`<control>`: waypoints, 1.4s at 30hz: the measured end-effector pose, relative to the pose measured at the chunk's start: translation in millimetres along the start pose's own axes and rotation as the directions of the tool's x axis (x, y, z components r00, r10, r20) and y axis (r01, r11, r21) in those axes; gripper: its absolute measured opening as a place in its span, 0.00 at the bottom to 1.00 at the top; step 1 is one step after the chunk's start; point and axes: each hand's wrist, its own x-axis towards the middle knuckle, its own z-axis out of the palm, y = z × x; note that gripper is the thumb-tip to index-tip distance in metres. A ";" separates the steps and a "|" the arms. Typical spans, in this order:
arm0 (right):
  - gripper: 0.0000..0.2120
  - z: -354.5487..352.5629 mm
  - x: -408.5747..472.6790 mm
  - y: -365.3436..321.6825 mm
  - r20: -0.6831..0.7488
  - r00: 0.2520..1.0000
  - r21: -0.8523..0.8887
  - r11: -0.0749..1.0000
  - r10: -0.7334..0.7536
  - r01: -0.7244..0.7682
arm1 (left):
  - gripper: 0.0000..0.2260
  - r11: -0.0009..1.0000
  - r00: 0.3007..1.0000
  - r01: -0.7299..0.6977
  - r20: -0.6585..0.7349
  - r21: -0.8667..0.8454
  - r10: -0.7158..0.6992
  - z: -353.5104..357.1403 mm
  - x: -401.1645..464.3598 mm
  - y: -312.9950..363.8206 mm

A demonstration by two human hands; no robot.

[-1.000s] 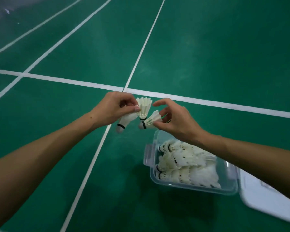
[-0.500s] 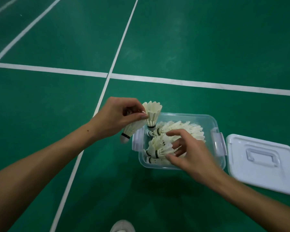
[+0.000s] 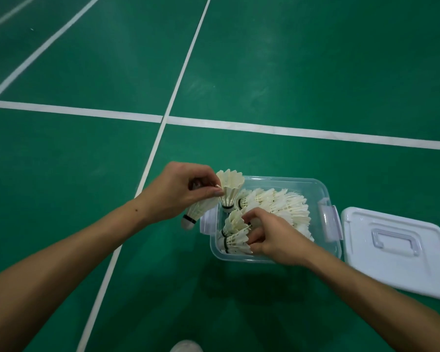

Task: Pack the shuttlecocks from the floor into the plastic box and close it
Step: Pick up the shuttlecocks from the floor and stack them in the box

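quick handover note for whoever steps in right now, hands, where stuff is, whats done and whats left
Left hand: holds two shuttlecocks at the box's left end, one upright, one angled down outside the rim.
Right hand: inside the plastic box, fingers on a shuttlecock it is placing.
Done: box is on the floor, well filled with shuttlecocks in rows.
Left: put in the two from the left hand, then fit the lid, which lies on the floor right of the box, and snap the latches. No loose shuttlecocks show on the floor.
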 end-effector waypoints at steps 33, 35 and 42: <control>0.15 -5.1 -77.8 29.6 -0.587 0.755 -0.181 0.956 -0.293 0.231 | 0.12 0.948 0.964 -0.210 0.211 0.240 0.160 23.4 23.1 32.5; 0.14 1.6 -72.2 28.9 -0.580 0.752 -0.233 0.948 -0.313 0.215 | 0.12 0.951 0.968 -0.203 0.197 0.235 0.158 23.7 21.7 33.0; 0.08 5.6 -50.3 26.9 -0.448 0.843 -0.369 0.920 -0.298 0.130 | 0.12 0.950 0.970 -0.201 0.188 0.241 0.158 28.0 23.2 31.7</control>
